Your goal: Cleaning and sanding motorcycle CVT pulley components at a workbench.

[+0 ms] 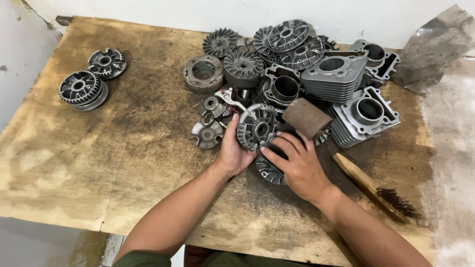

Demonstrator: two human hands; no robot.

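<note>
Two hands working at pile's six o'clock edge. Left hand (232,151) clamping finned pulley disc (258,127), tilting it upright. Right hand (297,160) pinching brown sanding block (307,117) against disc's three o'clock rim. Best keeping disc braced, block flat, strokes short. Wire brush (376,190) lying at four o'clock.

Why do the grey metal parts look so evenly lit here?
Head view: soft, diffuse light, only faint shadows under the left hand and right hand; the round finned grey metal disc they hold is sharp; no glare; the stained wooden table bows slightly toward the edges.
</note>
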